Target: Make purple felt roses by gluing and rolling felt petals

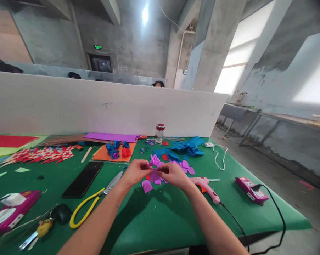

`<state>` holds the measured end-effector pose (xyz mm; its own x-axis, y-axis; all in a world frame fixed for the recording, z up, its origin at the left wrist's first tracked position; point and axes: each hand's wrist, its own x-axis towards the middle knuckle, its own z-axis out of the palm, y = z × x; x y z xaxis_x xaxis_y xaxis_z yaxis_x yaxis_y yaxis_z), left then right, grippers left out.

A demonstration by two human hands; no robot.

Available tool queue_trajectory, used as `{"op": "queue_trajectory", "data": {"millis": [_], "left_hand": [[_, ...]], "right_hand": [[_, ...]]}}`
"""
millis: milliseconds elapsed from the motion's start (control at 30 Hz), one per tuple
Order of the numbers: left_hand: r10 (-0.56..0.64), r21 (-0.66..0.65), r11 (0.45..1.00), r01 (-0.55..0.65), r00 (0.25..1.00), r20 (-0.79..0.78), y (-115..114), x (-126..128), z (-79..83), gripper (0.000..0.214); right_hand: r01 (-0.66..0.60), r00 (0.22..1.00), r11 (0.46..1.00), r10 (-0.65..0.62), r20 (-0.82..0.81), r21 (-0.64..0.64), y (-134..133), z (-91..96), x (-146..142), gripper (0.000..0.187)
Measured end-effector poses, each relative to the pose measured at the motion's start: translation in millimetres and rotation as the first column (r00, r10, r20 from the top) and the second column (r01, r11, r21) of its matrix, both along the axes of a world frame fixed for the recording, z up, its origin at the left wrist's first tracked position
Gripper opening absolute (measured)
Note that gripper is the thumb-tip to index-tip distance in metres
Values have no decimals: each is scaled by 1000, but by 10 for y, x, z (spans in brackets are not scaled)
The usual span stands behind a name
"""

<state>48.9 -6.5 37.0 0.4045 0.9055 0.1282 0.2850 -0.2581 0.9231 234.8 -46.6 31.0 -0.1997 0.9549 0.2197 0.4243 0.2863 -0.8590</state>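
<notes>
Both hands meet over the middle of the green table, pinching a small purple paper piece (153, 175) between them. My left hand (135, 171) has thumb and fingertips closed on its left edge. On the opposite edge, my right hand (175, 174) pinches in the same way. Just behind the fingertips shows a purple paper flower (155, 160); whether it touches the held piece I cannot tell. More cut purple petals (185, 165) lie beyond my right hand, and one loose petal (147, 186) rests in front. A pink glue gun (207, 187) lies right of my right hand.
Yellow-handled scissors (92, 205) and a black phone (82, 179) lie left. Finished blue and red flowers (114, 150) sit on an orange sheet (98, 155). Blue paper (189, 146) and a glass jar (160, 134) stand near the white partition (122, 109). A power strip (251, 191) trails cable at right.
</notes>
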Motion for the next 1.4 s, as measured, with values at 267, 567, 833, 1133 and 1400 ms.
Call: {"op": "queue_trajectory", "data": {"millis": [267,567,833,1133,1400], "left_hand": [[133,46,989,-138,986,106,99,-80,39,29],[193,101,969,-224,949,251,98,-173,-111,29],[138,82,979,-188,900,414,89,-136,-222,28],[131,264,936,-232,928,350,175,-245,-307,29],[44,343,930,-133,966,255,170,-236,-367,29]], "right_hand": [[237,953,972,-232,-196,1,315,-74,-105,17],[504,657,861,-430,-619,-64,566,-170,-352,26],[496,634,866,-410,-656,-61,389,-177,-381,27],[450,641,893,-338,-689,-19,328,-127,-412,28],[434,660,900,-294,-691,32,368,-158,-393,31]]}}
